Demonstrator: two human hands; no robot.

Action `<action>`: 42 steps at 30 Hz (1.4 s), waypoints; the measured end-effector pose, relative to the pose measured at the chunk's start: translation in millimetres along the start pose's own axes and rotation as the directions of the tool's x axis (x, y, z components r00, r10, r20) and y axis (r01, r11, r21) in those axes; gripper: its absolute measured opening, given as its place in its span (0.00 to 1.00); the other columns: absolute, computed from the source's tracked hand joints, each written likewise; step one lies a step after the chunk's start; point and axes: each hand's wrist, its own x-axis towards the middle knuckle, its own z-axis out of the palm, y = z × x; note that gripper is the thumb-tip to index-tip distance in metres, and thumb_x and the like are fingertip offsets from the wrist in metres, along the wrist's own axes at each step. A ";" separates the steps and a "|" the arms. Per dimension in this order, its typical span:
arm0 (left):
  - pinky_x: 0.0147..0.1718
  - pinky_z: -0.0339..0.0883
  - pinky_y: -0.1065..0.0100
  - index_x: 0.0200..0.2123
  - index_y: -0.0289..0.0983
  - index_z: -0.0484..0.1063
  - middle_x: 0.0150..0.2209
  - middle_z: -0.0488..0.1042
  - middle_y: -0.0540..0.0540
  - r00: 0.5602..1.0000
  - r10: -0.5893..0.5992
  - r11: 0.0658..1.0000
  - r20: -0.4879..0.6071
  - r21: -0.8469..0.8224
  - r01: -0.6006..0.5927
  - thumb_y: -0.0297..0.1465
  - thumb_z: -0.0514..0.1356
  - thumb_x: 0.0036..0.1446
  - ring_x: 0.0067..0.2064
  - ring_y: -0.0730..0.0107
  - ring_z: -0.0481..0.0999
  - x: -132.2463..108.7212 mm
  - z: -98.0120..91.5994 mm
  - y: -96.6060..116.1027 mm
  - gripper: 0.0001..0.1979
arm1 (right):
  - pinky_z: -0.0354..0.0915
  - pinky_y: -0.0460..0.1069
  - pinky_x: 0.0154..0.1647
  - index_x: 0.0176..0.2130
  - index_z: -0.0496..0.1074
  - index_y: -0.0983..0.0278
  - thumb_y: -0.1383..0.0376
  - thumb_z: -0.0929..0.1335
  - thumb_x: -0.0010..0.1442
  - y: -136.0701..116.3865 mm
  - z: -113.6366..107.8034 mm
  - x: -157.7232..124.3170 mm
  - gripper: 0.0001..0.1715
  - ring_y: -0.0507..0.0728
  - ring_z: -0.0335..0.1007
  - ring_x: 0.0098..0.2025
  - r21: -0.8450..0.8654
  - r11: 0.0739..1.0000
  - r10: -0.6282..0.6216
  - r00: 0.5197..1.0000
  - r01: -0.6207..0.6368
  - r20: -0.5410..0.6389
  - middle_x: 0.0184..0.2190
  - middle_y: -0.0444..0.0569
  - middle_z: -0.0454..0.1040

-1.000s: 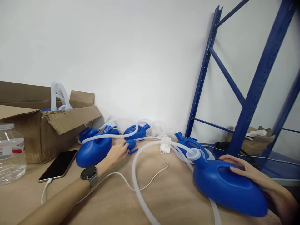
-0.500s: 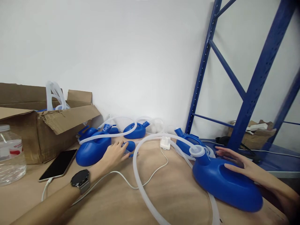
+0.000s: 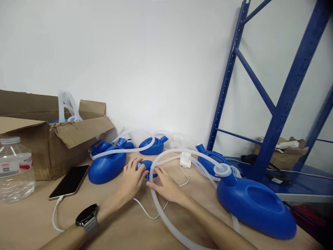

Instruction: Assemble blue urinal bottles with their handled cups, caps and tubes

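Small blue part (image 3: 146, 164) sits on the counter (image 3: 125, 227) between the person's 2 hands, a short tab showing at its near side. The left hand (image 3: 132, 178) has its fingers curled in narrowly against the part; how firmly they grip is hidden. The right hand (image 3: 169, 185) has thumb and fingers modestly parted beside it, where a clear hose (image 3: 164, 219) crosses; I cannot tell whether they hold anything. Work looks partway along: the large blue bottle (image 3: 256, 206) at front right appears to have its white fitting (image 3: 222, 170) seated on the neck with the hose running from it, while the small part seems joined to no bottle. More blue bottles stand behind, including 1 at left (image 3: 106, 170), 1 near the wall (image 3: 152, 146) and 1 by the rack (image 3: 209, 159); beside an open carton (image 3: 39, 152), more hose showing inside. Anything further left undone cannot be read from this view.
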 end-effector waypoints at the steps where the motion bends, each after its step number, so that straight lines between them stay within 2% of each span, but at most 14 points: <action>1: 0.52 0.66 0.44 0.42 0.41 0.73 0.61 0.68 0.37 0.998 -0.040 0.998 0.038 -0.050 0.042 0.36 0.48 0.73 0.63 0.45 0.64 -3.2 2.4 0.9 0.15 | 0.62 0.58 0.62 0.57 0.70 0.58 0.53 0.70 0.65 8.7 8.2 4.5 0.23 0.64 0.67 0.60 0.003 1.000 0.002 1.000 -0.002 -0.013 0.59 0.53 0.71; 3: 0.55 0.64 0.42 0.41 0.41 0.73 0.62 0.67 0.39 0.991 -0.062 0.985 0.120 -0.153 0.081 0.37 0.46 0.73 0.64 0.47 0.62 -8.3 5.6 3.1 0.17 | 0.66 0.57 0.56 0.47 0.73 0.61 0.55 0.67 0.69 23.5 16.1 9.5 0.13 0.62 0.72 0.51 -0.012 1.000 0.015 0.999 -0.015 -0.034 0.48 0.52 0.75; 6: 0.60 0.58 0.39 0.40 0.42 0.75 0.66 0.64 0.42 0.979 -0.025 0.965 0.202 -0.252 0.077 0.38 0.46 0.73 0.68 0.48 0.57 -12.2 7.6 6.9 0.18 | 0.68 0.53 0.45 0.41 0.72 0.62 0.58 0.65 0.70 36.3 14.4 9.1 0.11 0.58 0.73 0.40 0.044 0.999 -0.009 1.000 0.008 0.029 0.37 0.47 0.76; 10: 0.59 0.58 0.38 0.39 0.43 0.76 0.64 0.65 0.42 0.968 -0.080 0.955 0.238 -0.260 0.143 0.39 0.45 0.73 0.66 0.48 0.59 -12.2 8.2 8.4 0.21 | 0.67 0.51 0.48 0.46 0.72 0.61 0.61 0.70 0.64 39.2 12.3 4.2 0.10 0.58 0.73 0.45 0.102 0.991 -0.093 0.992 0.085 0.082 0.44 0.47 0.77; 15: 0.59 0.61 0.40 0.41 0.43 0.75 0.63 0.66 0.41 0.950 -0.023 0.963 0.311 -0.247 0.104 0.37 0.45 0.73 0.65 0.49 0.61 -15.4 10.8 4.1 0.18 | 0.65 0.53 0.48 0.42 0.71 0.60 0.65 0.70 0.61 39.4 25.8 3.5 0.07 0.60 0.70 0.44 -0.022 1.000 0.013 1.000 -0.012 0.026 0.39 0.46 0.75; 18: 0.60 0.62 0.42 0.44 0.42 0.74 0.63 0.66 0.39 0.957 0.033 0.967 0.287 -0.252 0.042 0.35 0.47 0.71 0.65 0.49 0.61 -21.3 13.5 1.7 0.16 | 0.64 0.54 0.47 0.41 0.70 0.61 0.67 0.69 0.60 42.3 31.1 4.5 0.06 0.60 0.69 0.44 0.013 0.999 0.038 0.999 -0.038 -0.002 0.38 0.47 0.73; 22: 0.59 0.63 0.36 0.52 0.44 0.73 0.67 0.62 0.38 0.962 0.145 0.978 0.231 -0.182 -0.103 0.31 0.52 0.67 0.69 0.42 0.56 -26.7 16.0 -1.6 0.14 | 0.64 0.55 0.49 0.42 0.69 0.61 0.69 0.68 0.58 45.8 34.3 4.5 0.10 0.61 0.67 0.45 0.048 0.997 0.056 0.998 -0.054 -0.035 0.38 0.47 0.72; 25: 0.59 0.61 0.34 0.47 0.43 0.74 0.66 0.65 0.39 0.963 0.162 0.980 0.215 -0.148 -0.132 0.31 0.53 0.67 0.69 0.40 0.56 -25.3 17.1 -3.5 0.12 | 0.65 0.56 0.50 0.42 0.69 0.60 0.70 0.68 0.56 45.8 37.1 3.6 0.12 0.60 0.67 0.45 0.053 0.999 0.009 1.000 -0.008 -0.016 0.39 0.46 0.70; 28: 0.64 0.51 0.30 0.40 0.41 0.73 0.63 0.70 0.40 0.953 0.194 0.971 0.231 -0.180 -0.154 0.26 0.51 0.66 0.70 0.44 0.57 -20.6 16.5 -4.9 0.11 | 0.65 0.56 0.50 0.40 0.67 0.60 0.70 0.68 0.54 43.6 38.3 3.5 0.12 0.60 0.66 0.44 0.045 0.998 -0.032 0.999 0.033 -0.010 0.38 0.46 0.70; 30: 0.66 0.51 0.34 0.37 0.40 0.72 0.61 0.73 0.40 0.944 0.211 0.958 0.253 -0.244 -0.148 0.25 0.51 0.66 0.69 0.49 0.61 -17.0 13.7 -6.4 0.11 | 0.65 0.56 0.50 0.40 0.67 0.60 0.70 0.69 0.53 41.4 37.6 3.9 0.14 0.60 0.67 0.45 0.050 0.998 -0.039 0.999 0.039 -0.014 0.39 0.46 0.70; 35: 0.61 0.65 0.52 0.36 0.41 0.71 0.56 0.77 0.38 0.931 0.258 0.893 0.258 -0.431 -0.128 0.31 0.53 0.69 0.64 0.55 0.70 -12.4 -1.0 -12.3 0.09 | 0.65 0.56 0.53 0.45 0.69 0.60 0.70 0.69 0.51 37.8 32.8 5.3 0.19 0.61 0.68 0.47 0.127 0.991 -0.049 0.999 0.050 -0.011 0.43 0.48 0.72; 38: 0.64 0.62 0.53 0.36 0.41 0.71 0.58 0.76 0.39 0.904 0.322 0.844 0.282 -0.519 -0.139 0.33 0.53 0.69 0.67 0.56 0.66 -15.4 -8.4 -11.9 0.10 | 0.65 0.57 0.55 0.45 0.71 0.60 0.70 0.70 0.48 41.1 27.7 6.5 0.22 0.62 0.67 0.48 0.140 0.985 -0.096 0.995 0.097 -0.015 0.43 0.49 0.73; 40: 0.66 0.59 0.53 0.36 0.41 0.72 0.59 0.75 0.39 0.880 0.360 0.813 0.311 -0.567 -0.133 0.35 0.53 0.70 0.69 0.56 0.64 -18.0 -10.9 -8.4 0.11 | 0.65 0.57 0.54 0.41 0.72 0.61 0.71 0.70 0.47 45.5 23.8 6.9 0.18 0.62 0.67 0.46 0.131 0.985 -0.108 0.994 0.108 -0.009 0.41 0.48 0.73; 42: 0.67 0.58 0.53 0.37 0.41 0.73 0.59 0.75 0.40 0.886 0.341 0.794 0.315 -0.601 -0.092 0.37 0.53 0.71 0.69 0.56 0.63 -19.2 -12.1 -3.0 0.12 | 0.66 0.57 0.52 0.37 0.72 0.61 0.71 0.70 0.47 49.6 20.7 6.7 0.14 0.61 0.68 0.44 0.129 0.987 -0.100 0.995 0.100 -0.011 0.38 0.47 0.73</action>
